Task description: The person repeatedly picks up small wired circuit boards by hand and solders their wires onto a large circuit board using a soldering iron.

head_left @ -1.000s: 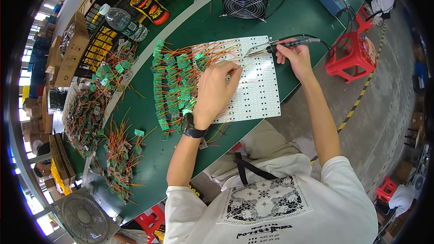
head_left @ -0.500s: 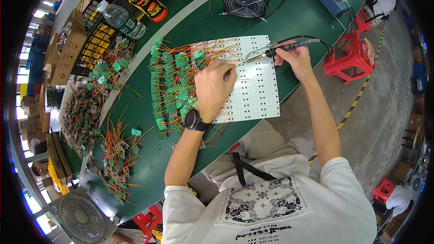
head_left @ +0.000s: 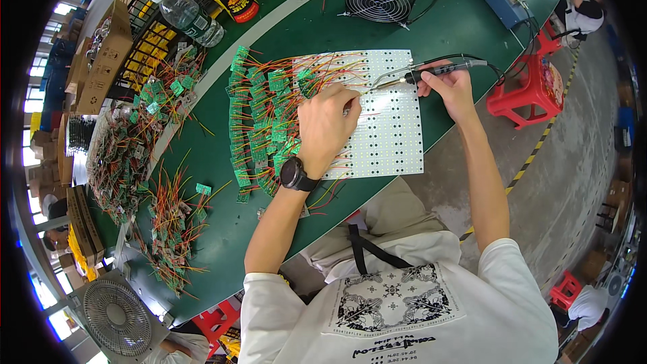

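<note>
Over the white panel (head_left: 394,138) at upper centre, the left hand (head_left: 325,125) is curling its fingers nearly together, any grip impossible to tell, beside green circuit boards (head_left: 259,118) left of centre, while right of centre the right hand (head_left: 453,91) is pinching a soldering iron (head_left: 441,70) firmly.

On the table (head_left: 296,32) before you, the panel (head_left: 385,133) lies with wired boards (head_left: 259,118) along its left, the fan (head_left: 377,2) behind it, and two bottles (head_left: 191,20) behind and left.

Right fingers (head_left: 431,79) hold soldering iron (head_left: 412,77); left fingers (head_left: 339,94) over white board (head_left: 394,135)
</note>
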A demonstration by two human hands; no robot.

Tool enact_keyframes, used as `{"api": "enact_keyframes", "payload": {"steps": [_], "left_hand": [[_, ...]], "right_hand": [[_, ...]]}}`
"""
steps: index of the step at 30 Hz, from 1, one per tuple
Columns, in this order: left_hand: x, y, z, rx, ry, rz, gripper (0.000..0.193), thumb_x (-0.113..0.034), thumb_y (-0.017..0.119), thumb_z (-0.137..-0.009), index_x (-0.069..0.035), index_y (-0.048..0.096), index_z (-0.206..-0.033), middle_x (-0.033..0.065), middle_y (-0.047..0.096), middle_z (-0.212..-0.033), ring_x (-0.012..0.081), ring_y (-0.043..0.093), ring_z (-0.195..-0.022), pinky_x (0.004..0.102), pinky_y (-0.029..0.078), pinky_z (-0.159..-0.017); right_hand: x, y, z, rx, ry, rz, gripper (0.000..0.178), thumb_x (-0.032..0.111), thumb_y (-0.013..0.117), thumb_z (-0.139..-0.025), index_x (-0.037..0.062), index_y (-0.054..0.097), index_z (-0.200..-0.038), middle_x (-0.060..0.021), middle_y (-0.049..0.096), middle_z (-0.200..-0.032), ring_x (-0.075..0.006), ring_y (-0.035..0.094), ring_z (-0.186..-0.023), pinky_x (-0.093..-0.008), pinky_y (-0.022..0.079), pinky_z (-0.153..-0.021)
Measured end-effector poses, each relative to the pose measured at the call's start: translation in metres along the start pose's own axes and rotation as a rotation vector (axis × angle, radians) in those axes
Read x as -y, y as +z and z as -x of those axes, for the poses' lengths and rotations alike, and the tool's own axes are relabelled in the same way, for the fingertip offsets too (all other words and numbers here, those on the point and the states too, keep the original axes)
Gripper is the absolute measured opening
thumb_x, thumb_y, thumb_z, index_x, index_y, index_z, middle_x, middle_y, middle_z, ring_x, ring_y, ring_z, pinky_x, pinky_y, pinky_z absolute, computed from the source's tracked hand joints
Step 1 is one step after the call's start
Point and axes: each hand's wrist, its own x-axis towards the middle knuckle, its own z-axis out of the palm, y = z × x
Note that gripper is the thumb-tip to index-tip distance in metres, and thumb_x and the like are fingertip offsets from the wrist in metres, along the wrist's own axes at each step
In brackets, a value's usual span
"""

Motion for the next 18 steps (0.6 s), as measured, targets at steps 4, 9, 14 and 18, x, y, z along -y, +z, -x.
{"api": "enact_keyframes", "payload": {"steps": [4, 9, 14, 18], "left_hand": [[0.0008, 0.0001, 0.0005, 0.0, -0.001, -0.012, 0.009, -0.011, 0.068, -0.079, -0.004, 0.072, -0.084, 0.0072, 0.067, -0.078, 0.0246, 0.065, -0.064, 0.0328, 0.05, -0.058], [0.0, -0.0005, 0.0007, 0.018, -0.01, -0.018, 0.009, -0.011, 0.067, -0.079, -0.004, 0.072, -0.084, 0.0072, 0.066, -0.077, 0.0255, 0.065, -0.065, 0.0333, 0.05, -0.059], [0.0002, 0.0009, 0.0011, 0.016, -0.015, -0.027, 0.01, -0.011, 0.067, -0.079, -0.004, 0.072, -0.084, 0.0074, 0.066, -0.077, 0.0265, 0.065, -0.065, 0.0339, 0.05, -0.059], [0.0004, 0.0009, 0.0012, 0.007, -0.016, -0.036, 0.01, -0.011, 0.068, -0.079, -0.004, 0.072, -0.083, 0.0076, 0.066, -0.078, 0.0272, 0.065, -0.065, 0.0343, 0.051, -0.059]], "right_hand": [[0.0002, 0.0005, 0.0002, 0.002, 0.006, 0.01, 0.021, 0.005, 0.068, -0.086, -0.0063, 0.062, -0.103, -0.0125, 0.067, -0.078, -0.0196, 0.067, -0.065, -0.0272, 0.051, -0.059], [0.0005, 0.0011, 0.0, 0.001, -0.002, 0.01, 0.021, 0.005, 0.068, -0.087, -0.0065, 0.062, -0.103, -0.0125, 0.067, -0.078, -0.0197, 0.067, -0.065, -0.0273, 0.051, -0.059], [-0.0005, 0.0001, -0.0001, 0.007, -0.011, 0.001, 0.021, 0.005, 0.068, -0.087, -0.0068, 0.062, -0.103, -0.0123, 0.067, -0.077, -0.0195, 0.067, -0.065, -0.0274, 0.051, -0.059], [0.0022, 0.0023, 0.0002, -0.006, -0.02, -0.036, 0.02, 0.004, 0.068, -0.086, -0.007, 0.062, -0.102, -0.0125, 0.067, -0.077, -0.0193, 0.066, -0.064, -0.0274, 0.051, -0.058]]}}
